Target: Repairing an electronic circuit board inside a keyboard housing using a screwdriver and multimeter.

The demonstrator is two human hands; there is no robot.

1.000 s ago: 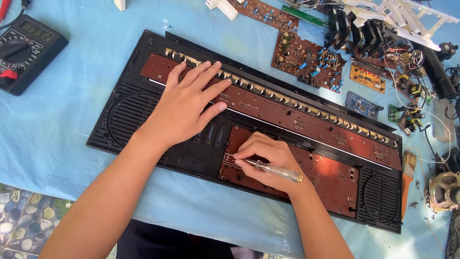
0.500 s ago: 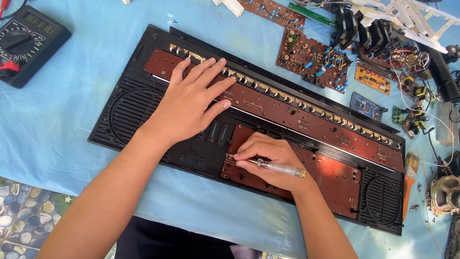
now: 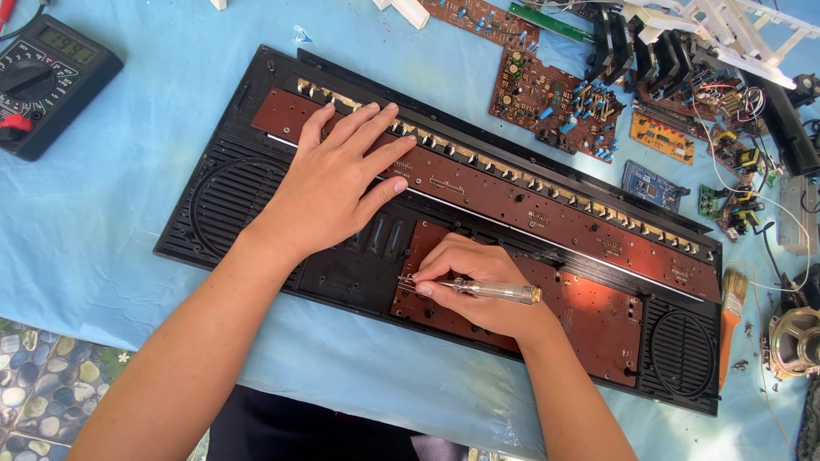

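Note:
A long black plastic casing point(image 3: 222, 201) with round speaker grilles at both ends lies on the blue cloth. Brown circuit boards point(image 3: 547, 209) fill its middle. My left hand point(image 3: 337, 175) lies flat, fingers spread, on the upper brown board at the casing's left part. My right hand point(image 3: 478, 286) grips a clear-handled screwdriver point(image 3: 491, 291), held almost level, its tip at the left edge of the lower brown board point(image 3: 598, 320).
A black multimeter point(image 3: 47, 77) sits at the top left. Loose circuit boards point(image 3: 555, 98), wired parts and white plastic pieces point(image 3: 726, 30) crowd the top right. A paintbrush point(image 3: 729, 320) and a loose speaker point(image 3: 794, 341) lie by the casing's right end.
The view has shifted slightly, so everything sits a little lower and further right in the picture. Both hands hold the same pose on the casing.

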